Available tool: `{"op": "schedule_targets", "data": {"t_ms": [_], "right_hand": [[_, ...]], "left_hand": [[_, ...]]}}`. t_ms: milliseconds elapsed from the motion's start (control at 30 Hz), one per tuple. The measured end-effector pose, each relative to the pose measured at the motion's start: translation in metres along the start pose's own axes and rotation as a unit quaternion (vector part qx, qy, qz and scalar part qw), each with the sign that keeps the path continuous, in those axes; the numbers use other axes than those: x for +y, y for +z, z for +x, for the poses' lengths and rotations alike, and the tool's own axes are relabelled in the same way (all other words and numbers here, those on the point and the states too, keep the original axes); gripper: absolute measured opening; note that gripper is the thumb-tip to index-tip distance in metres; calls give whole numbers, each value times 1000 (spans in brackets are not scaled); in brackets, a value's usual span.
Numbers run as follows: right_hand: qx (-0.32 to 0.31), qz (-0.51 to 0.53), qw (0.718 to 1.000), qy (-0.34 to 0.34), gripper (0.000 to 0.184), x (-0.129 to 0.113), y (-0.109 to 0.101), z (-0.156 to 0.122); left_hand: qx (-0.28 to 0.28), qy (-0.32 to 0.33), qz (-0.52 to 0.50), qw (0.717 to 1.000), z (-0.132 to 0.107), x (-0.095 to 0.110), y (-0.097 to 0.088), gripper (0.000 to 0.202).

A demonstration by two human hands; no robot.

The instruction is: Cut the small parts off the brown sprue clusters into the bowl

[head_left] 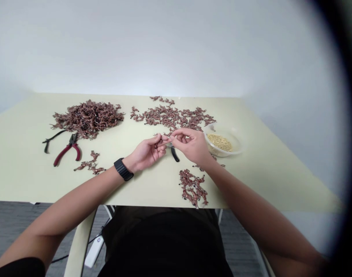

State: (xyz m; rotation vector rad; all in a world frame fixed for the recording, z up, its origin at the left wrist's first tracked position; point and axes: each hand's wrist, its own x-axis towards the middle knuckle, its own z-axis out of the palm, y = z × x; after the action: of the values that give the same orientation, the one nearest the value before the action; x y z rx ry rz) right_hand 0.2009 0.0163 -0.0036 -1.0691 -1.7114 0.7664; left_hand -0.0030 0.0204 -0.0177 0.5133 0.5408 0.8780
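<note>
Copper-brown clusters of small twisted pieces are lying across a pale green table [20, 169], and both hands are working over its middle. The person's left hand [148, 152] is curling inward, its thumb and forefinger pinching a tiny copper-brown piece [160, 142] at the fingertips. The right hand [191, 145] is half closed, its fingertips reaching in from the right and meeting that same piece, which is too small to make out in detail. A black-handled hand tool [174, 154] is lying just below the hands, partly hidden behind them.

Toward the far left, a large copper-brown heap [87, 119] is rising from the tabletop, while a looser copper-brown spread [172, 117] is stretching along the far edge. A small copper-brown cluster [90, 163] is lying near the left, and another copper-brown cluster [192, 187] is sitting close to the near edge, right of centre. Red-handled pliers [67, 152] are resting beside a thin black-handled tool [50, 141] on the left. On the right, a clear plastic bowl [235, 142] is holding pale granular bits [219, 142].

A black wristband [123, 169] is circling the left wrist. Below the table, a white wall-side cable box [94, 252] is lying on a grey carpet [14, 223], and a white wall [164, 46] is filling the far side of the room.
</note>
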Motion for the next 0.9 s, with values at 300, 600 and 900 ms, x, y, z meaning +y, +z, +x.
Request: {"op": "schedule_targets", "data": {"t_ms": [300, 600, 900], "right_hand": [[-1, 61, 998, -7, 13, 3, 9, 0], [37, -1, 999, -29, 8, 1, 10, -2], [25, -141, 986, -83, 10, -5, 1, -3]], "left_hand": [[-42, 5, -30, 999, -1, -2, 5, 28], [-26, 12, -1, 1000, -1, 0, 0, 27], [21, 62, 115, 991, 1, -1, -3, 25]]}}
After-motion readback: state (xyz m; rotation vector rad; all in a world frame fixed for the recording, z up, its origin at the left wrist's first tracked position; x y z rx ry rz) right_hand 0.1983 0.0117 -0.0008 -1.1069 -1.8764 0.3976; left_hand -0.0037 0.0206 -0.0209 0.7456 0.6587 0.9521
